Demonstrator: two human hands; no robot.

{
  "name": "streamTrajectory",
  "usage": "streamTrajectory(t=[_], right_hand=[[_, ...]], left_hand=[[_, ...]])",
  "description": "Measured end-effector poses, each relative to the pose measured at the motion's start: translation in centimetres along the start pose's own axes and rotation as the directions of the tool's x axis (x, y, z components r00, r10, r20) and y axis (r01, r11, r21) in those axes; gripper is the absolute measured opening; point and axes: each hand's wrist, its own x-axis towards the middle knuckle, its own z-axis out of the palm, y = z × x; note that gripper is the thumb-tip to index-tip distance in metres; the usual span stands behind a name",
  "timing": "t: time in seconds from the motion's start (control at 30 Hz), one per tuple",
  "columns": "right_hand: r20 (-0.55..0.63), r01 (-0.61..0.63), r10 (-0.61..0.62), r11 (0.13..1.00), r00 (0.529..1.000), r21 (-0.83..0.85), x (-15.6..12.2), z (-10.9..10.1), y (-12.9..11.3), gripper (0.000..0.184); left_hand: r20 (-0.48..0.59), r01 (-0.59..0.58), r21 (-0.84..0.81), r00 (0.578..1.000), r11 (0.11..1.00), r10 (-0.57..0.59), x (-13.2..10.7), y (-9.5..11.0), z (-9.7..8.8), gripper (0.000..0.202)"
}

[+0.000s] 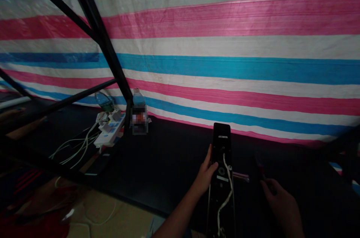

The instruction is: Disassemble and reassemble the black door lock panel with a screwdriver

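My left hand (pixel 206 174) grips the left edge of a long, narrow black device (pixel 221 196), its thumb lying on the face. The device has small white labels, round fittings and a whitish cable (pixel 228 193) running down its length. To its right, my right hand (pixel 278 200) is closed on a thin tool with a reddish handle (pixel 262 170). The tool's far end is dark and blurred, so its kind cannot be made out. Between the device and my right hand lies a slim pinkish rod-like object (pixel 241 176) on the black tabletop (pixel 165 163).
Left of a black metal frame post (pixel 112 58) sit a white power strip (pixel 111 133) with plugs and tangled cables, a dark phone-like slab (pixel 98 163) and a clear bottle (pixel 104 101). Another bottle (pixel 139 99) stands beside the post. Striped sheeting (pixel 225 47) hangs behind. Another person's arm (pixel 25 127) shows at left.
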Motion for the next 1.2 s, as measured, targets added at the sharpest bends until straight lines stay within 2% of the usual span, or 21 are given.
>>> streamTrajectory(t=[0.2,0.37,0.5,0.6,0.7,0.83,0.93,1.03,1.1,1.2], right_hand=[[-0.006,0.053,-0.053,0.998,0.999,0.024,0.1,0.3,0.6,0.055],[-0.142,0.179,-0.178,0.984,0.974,-0.006,0.4,0.7,1.3,0.062],[-0.178,0.104,-0.118,0.991,0.977,-0.084,0.7,0.3,2.1,0.06],[-0.162,0.045,-0.061,0.994,0.985,-0.101,0.8,-0.2,2.3,0.057],[-0.16,0.003,-0.019,0.995,0.987,-0.097,0.8,-0.5,1.9,0.052],[-0.098,-0.035,0.031,0.998,0.995,-0.045,1.1,-0.9,1.3,0.044],[-0.132,-0.108,0.111,0.994,0.985,0.032,1.2,-1.3,1.5,0.042],[-0.231,-0.152,0.197,0.968,0.953,0.201,0.8,-1.5,1.9,0.044],[-0.285,-0.125,0.235,0.926,0.929,0.355,0.2,-1.6,1.9,0.045],[-0.325,-0.008,0.236,0.82,0.916,0.573,-0.9,-1.8,0.8,0.047]], left_hand=[[-0.009,-0.011,-0.01,1.0,1.0,0.011,0.1,-0.2,0.0,0.083],[-0.016,-0.028,0.063,0.999,0.998,0.029,0.1,-0.4,-0.4,0.078],[-0.05,-0.04,0.144,0.998,0.989,0.047,0.1,-0.3,-0.4,0.07],[-0.059,-0.037,0.128,0.997,0.991,0.045,0.1,-0.2,-0.1,0.071],[-0.071,-0.036,0.115,0.997,0.993,0.045,0.1,-0.1,0.2,0.072],[-0.08,-0.028,0.156,0.996,0.987,0.041,0.1,0.0,0.3,0.072],[-0.081,-0.033,0.166,0.996,0.986,0.046,0.1,0.1,0.2,0.073],[-0.085,-0.023,0.135,0.996,0.991,0.035,0.1,0.1,0.1,0.074],[-0.091,-0.004,0.103,0.996,0.995,0.014,0.2,0.2,0.0,0.075],[-0.104,0.004,0.074,0.995,0.997,0.004,0.3,0.1,-0.2,0.074]])
